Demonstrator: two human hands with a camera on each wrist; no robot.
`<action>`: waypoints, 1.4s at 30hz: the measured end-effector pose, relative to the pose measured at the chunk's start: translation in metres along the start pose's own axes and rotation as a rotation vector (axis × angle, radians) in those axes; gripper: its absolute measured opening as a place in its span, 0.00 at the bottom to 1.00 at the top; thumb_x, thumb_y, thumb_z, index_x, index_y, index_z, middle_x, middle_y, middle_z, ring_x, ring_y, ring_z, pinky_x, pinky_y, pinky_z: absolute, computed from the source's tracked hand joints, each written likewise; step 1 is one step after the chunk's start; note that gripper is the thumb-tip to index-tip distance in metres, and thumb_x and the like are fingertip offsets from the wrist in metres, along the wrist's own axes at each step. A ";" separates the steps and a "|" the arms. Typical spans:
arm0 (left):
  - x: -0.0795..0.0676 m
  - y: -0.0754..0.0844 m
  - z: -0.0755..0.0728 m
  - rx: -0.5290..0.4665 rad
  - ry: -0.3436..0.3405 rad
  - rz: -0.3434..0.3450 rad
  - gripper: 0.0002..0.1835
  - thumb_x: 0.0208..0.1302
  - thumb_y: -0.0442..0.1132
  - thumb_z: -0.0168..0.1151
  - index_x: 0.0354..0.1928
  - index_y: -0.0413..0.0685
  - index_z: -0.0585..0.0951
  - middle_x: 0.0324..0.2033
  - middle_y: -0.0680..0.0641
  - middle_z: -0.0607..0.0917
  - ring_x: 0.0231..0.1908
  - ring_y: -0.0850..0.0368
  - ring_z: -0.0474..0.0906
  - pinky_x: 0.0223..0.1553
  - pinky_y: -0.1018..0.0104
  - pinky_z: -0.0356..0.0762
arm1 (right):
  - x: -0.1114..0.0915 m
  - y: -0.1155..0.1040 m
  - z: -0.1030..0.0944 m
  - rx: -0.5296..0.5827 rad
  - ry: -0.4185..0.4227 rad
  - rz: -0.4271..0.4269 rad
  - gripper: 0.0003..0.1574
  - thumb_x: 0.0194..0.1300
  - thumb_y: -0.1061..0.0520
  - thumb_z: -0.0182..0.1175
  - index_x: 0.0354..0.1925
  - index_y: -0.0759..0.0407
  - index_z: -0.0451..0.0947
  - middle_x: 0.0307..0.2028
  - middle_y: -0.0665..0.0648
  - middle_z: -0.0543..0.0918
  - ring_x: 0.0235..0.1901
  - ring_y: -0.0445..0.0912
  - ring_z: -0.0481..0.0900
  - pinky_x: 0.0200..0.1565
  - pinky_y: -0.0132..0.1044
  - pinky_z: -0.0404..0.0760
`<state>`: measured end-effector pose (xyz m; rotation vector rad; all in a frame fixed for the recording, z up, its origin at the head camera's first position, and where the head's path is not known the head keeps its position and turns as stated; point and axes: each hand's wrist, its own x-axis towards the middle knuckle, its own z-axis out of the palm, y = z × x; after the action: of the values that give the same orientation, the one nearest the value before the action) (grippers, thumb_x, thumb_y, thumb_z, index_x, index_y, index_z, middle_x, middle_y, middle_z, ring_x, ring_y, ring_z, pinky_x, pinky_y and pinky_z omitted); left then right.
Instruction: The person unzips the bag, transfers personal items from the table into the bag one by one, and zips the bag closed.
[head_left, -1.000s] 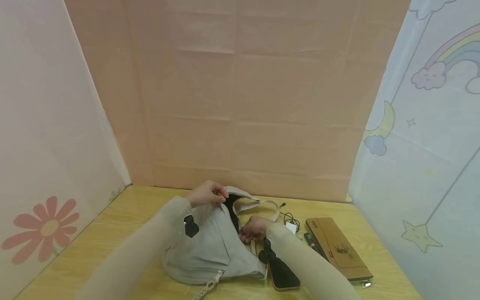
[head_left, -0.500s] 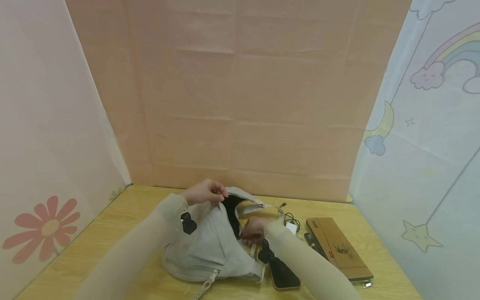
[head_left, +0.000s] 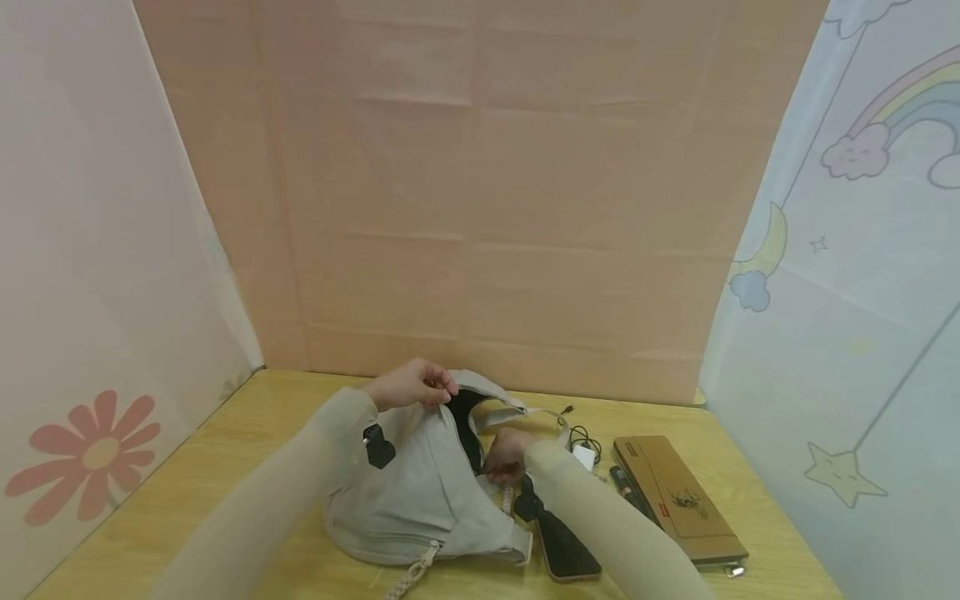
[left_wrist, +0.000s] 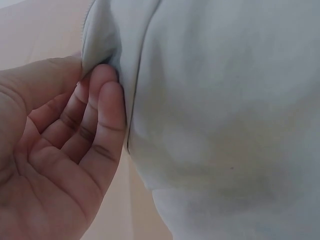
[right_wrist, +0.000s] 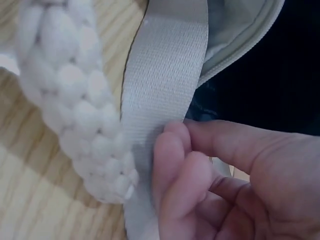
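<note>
A light grey fabric bag (head_left: 405,500) lies on the table with its zippered mouth parted, showing a dark inside. At the top end of the mouth, my left hand (head_left: 411,386) pinches the bag's edge between thumb and fingers; the left wrist view shows the bunched cloth (left_wrist: 102,42) there. Lower on the mouth's right side, my right hand (head_left: 507,457) pinches the bag's edge beside a flat woven strap (right_wrist: 165,65). A thick white braided cord (right_wrist: 75,105) hangs close to these fingers. The fingertips' exact hold is partly hidden.
Right of the bag lie a black-screened phone (head_left: 567,550), partly under the right forearm, and a white charger (head_left: 582,456) with a coiled black cable (head_left: 579,435). Farther right is a brown case (head_left: 678,500) with a dark pen-like item (head_left: 624,483) along it. A wall stands behind.
The bag's mouth has spread a little wider, and its strap loop has shifted right toward the cable. My right hand has moved slightly; the left keeps its pinch almost in place.
</note>
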<state>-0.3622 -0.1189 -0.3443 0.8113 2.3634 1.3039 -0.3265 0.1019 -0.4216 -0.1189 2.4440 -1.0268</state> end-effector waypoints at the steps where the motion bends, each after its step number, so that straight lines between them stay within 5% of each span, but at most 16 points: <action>1: 0.001 0.000 0.000 0.000 -0.002 0.001 0.12 0.66 0.30 0.58 0.47 0.26 0.77 0.43 0.31 0.81 0.28 0.62 0.76 0.32 0.69 0.76 | 0.001 0.000 0.000 0.002 0.002 0.004 0.11 0.59 0.70 0.59 0.20 0.70 0.79 0.13 0.54 0.75 0.11 0.39 0.66 0.16 0.26 0.66; 22: 0.003 -0.001 -0.004 0.030 -0.027 0.038 0.12 0.66 0.30 0.59 0.47 0.26 0.77 0.43 0.31 0.81 0.28 0.61 0.75 0.32 0.69 0.76 | 0.003 -0.004 -0.002 -0.077 -0.015 0.028 0.10 0.58 0.71 0.59 0.21 0.69 0.80 0.14 0.54 0.77 0.12 0.39 0.70 0.18 0.25 0.70; 27: 0.005 -0.001 0.001 0.026 0.004 0.010 0.10 0.67 0.32 0.59 0.45 0.32 0.80 0.41 0.37 0.83 0.29 0.61 0.76 0.34 0.67 0.77 | 0.003 -0.001 -0.011 -0.058 -0.016 -0.045 0.10 0.61 0.66 0.59 0.23 0.67 0.79 0.17 0.54 0.78 0.15 0.40 0.72 0.20 0.28 0.72; 33: 0.005 -0.001 0.006 0.021 0.026 -0.006 0.07 0.67 0.32 0.58 0.43 0.37 0.81 0.37 0.45 0.83 0.29 0.60 0.75 0.34 0.66 0.77 | -0.001 0.003 -0.037 0.056 -0.060 -0.179 0.12 0.68 0.54 0.57 0.38 0.64 0.75 0.32 0.57 0.83 0.27 0.44 0.82 0.31 0.34 0.80; 42: 0.005 0.000 0.005 0.006 0.025 0.009 0.13 0.68 0.31 0.57 0.48 0.27 0.77 0.41 0.33 0.82 0.28 0.61 0.74 0.32 0.69 0.74 | -0.032 0.023 -0.083 0.162 -0.046 -0.331 0.17 0.73 0.52 0.52 0.47 0.66 0.74 0.40 0.60 0.83 0.35 0.46 0.82 0.42 0.43 0.81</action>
<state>-0.3632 -0.1127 -0.3468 0.8135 2.3866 1.3184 -0.3344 0.1807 -0.3753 -0.5000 2.3364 -1.3416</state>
